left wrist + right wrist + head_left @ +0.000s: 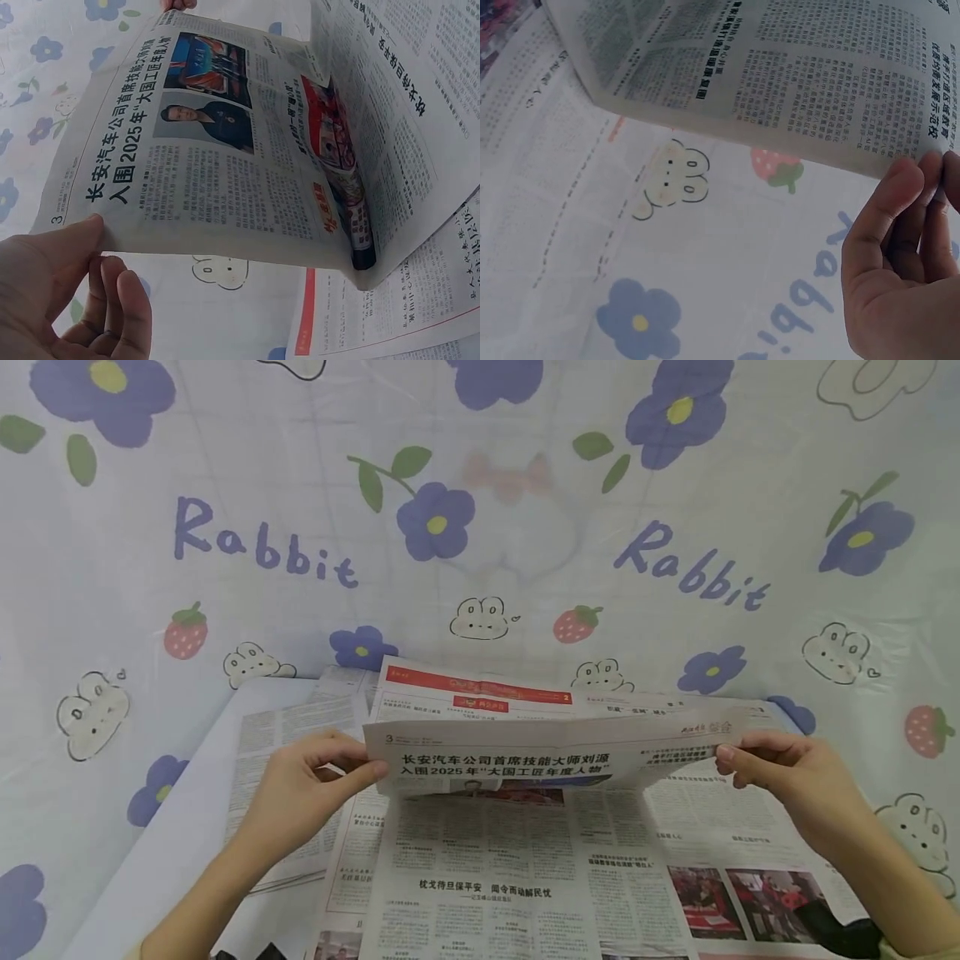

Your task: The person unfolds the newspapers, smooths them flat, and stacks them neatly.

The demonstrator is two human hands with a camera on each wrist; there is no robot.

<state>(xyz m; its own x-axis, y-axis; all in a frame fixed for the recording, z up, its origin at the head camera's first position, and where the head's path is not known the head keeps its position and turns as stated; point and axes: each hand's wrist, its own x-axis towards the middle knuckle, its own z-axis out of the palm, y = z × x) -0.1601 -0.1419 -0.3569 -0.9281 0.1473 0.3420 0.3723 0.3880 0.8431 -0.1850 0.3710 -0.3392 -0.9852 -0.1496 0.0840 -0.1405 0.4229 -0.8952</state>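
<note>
A newspaper sheet (525, 739) is lifted at its far edge, its upper part standing up and its lower part lying flat toward me. My left hand (318, 777) pinches its left corner between thumb and fingers. At the opposite corner, my right hand (787, 777) pinches the same edge. In the left wrist view the raised page (187, 142) bends along a crease, with my left hand (71, 292) at its corner. The right wrist view has my right hand (904, 255) gripping the page's edge (780, 142).
More newspaper sheets (480, 685) lie beneath and behind the raised one. Another stack of printed pages (281, 768) is to the left on the white surface (187, 827). A curtain-like backdrop (525, 568) printed with rabbits and flowers rises behind.
</note>
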